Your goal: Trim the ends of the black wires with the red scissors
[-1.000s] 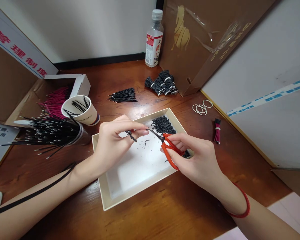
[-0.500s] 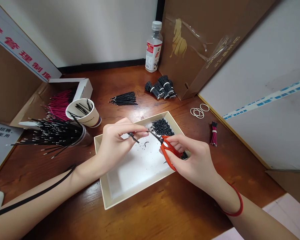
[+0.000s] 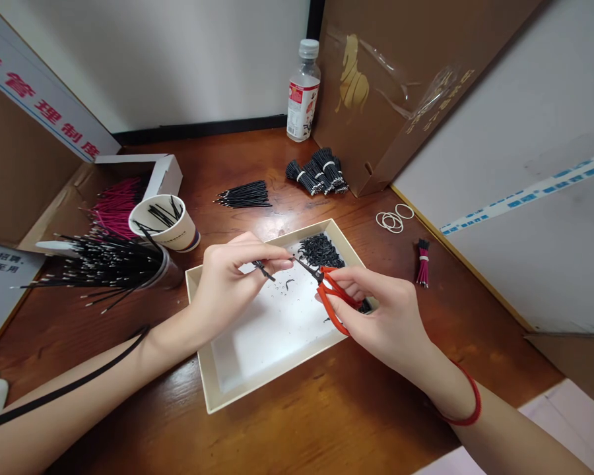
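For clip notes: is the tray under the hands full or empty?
Partly filled: the tray holds black scraps, but much white floor shows.

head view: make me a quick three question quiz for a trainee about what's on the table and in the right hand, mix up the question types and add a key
1. Multiple choice: What does the right hand hold?
A) bottle
B) red-handled scissors
C) paper cup

2. True or false: The pink-and-black bundle lies on the table, outside the shallow tray.

3. Fill in the blank: The heap of short clippings in the tray is ____ in colour.

Key:
1. B
2. True
3. black
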{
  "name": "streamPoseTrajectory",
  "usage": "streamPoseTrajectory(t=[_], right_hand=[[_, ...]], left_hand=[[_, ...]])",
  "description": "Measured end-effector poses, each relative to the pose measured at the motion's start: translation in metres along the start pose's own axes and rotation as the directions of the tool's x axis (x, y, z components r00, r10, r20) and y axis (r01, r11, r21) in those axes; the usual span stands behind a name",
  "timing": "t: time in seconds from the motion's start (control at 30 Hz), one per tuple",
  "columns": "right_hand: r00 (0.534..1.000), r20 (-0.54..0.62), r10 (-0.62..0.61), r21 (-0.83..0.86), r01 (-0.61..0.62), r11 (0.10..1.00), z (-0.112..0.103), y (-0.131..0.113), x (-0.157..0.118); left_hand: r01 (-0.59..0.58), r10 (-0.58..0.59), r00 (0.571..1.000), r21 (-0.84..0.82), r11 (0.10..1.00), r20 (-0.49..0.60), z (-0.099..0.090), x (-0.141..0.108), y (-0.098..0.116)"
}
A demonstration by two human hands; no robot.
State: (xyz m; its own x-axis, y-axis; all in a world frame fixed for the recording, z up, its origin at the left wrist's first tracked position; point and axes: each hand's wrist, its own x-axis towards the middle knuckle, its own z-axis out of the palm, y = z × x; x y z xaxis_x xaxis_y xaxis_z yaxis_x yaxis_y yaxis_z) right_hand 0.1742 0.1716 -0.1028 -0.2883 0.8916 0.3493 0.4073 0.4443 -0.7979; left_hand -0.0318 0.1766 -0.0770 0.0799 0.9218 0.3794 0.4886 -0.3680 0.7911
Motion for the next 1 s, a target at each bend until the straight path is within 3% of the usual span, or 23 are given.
streamPoseTrajectory(t=[1.0], right_hand=[[1.000,-0.013,0.004,-0.005,-0.004,1.000,-0.0004,0.0007,-0.0008]], left_hand=[[-0.026,0.027,1.000,-0.031,0.999,0.016,-0.0006,-0.0011,-0.0036]])
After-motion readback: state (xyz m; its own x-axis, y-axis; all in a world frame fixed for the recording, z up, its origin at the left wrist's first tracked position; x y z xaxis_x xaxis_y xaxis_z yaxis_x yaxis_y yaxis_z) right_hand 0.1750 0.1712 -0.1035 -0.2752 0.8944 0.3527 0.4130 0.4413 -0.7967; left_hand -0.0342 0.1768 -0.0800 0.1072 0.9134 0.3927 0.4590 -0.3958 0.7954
